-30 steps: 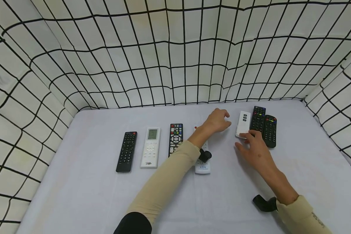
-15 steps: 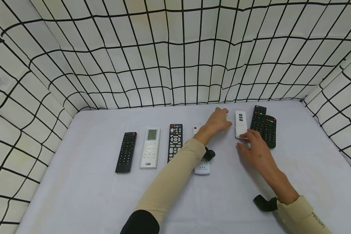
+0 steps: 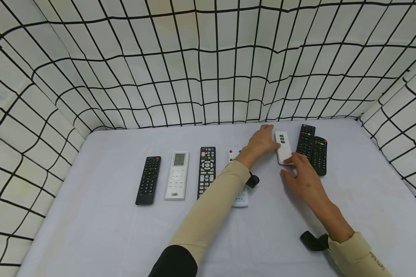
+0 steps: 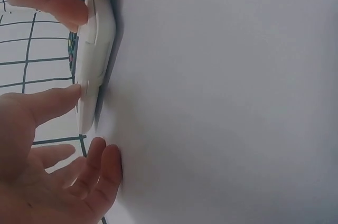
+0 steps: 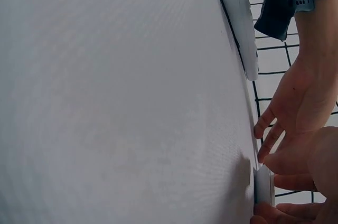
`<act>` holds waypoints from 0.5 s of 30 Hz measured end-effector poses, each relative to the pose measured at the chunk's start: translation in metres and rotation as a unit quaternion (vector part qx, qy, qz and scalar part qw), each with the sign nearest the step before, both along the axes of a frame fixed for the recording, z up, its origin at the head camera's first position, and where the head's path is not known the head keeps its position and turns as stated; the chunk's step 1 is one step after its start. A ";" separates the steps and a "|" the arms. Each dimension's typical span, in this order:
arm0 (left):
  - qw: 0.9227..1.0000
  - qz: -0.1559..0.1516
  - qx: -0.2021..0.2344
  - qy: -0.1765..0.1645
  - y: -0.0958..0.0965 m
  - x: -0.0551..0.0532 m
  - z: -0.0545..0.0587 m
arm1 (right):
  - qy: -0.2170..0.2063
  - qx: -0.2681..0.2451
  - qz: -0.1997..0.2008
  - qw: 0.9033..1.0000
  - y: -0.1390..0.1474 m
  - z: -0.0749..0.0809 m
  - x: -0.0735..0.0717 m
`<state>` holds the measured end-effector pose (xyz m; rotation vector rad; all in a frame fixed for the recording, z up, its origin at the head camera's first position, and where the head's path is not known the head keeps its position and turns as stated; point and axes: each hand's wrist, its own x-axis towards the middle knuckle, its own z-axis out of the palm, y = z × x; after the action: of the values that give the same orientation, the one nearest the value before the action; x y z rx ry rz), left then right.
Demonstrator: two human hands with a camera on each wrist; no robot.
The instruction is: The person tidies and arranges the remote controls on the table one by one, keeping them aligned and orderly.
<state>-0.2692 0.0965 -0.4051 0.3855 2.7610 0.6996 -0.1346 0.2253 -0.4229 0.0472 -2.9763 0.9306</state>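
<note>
A small white remote control (image 3: 283, 148) with several dark buttons lies on the table between my two hands. My left hand (image 3: 263, 139) is at its far left side, the thumb touching the remote and the other fingers extended past its far end. In the left wrist view, that thumb (image 4: 58, 102) meets the white remote (image 4: 97, 44). My right hand (image 3: 303, 175) rests a fingertip on the near end; its thumb stands apart, off the near edge. Two black remotes (image 3: 306, 141) (image 3: 319, 156) lie side by side just right of the white one.
Further left lie a black remote (image 3: 148, 181), a white remote with a display (image 3: 177, 176) and a black remote with coloured buttons (image 3: 207, 169). My left forearm (image 3: 211, 207) crosses over another white remote (image 3: 241, 201). Black netting (image 3: 201, 80) encloses the white-covered table (image 3: 100, 223).
The white remote has shifted left, away from the black remotes, and turned slightly. My left hand has moved right until its thumb meets it; my right hand has hardly moved.
</note>
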 end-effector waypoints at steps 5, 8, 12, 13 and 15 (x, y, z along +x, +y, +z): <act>1.000 -0.021 0.004 -0.010 -0.003 -0.002 0.000 | 0.008 0.004 0.006 1.000 0.000 -0.001 0.000; 0.999 -0.031 0.007 -0.016 -0.004 -0.002 0.001 | 0.011 0.006 0.010 1.000 0.001 -0.002 0.000; 0.999 -0.043 0.017 -0.015 -0.006 -0.002 0.001 | 0.013 0.007 0.008 1.000 0.002 -0.003 0.000; 0.999 -0.045 0.016 -0.014 -0.007 -0.002 0.002 | 0.013 0.008 0.007 1.000 0.001 -0.003 0.000; 0.999 -0.046 0.019 -0.013 -0.008 -0.001 0.002 | 0.012 0.010 0.005 1.000 0.001 -0.003 0.000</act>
<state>-0.2703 0.0885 -0.4030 0.5034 2.6895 0.7309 -0.1344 0.2264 -0.4261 0.0729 -2.9669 0.8941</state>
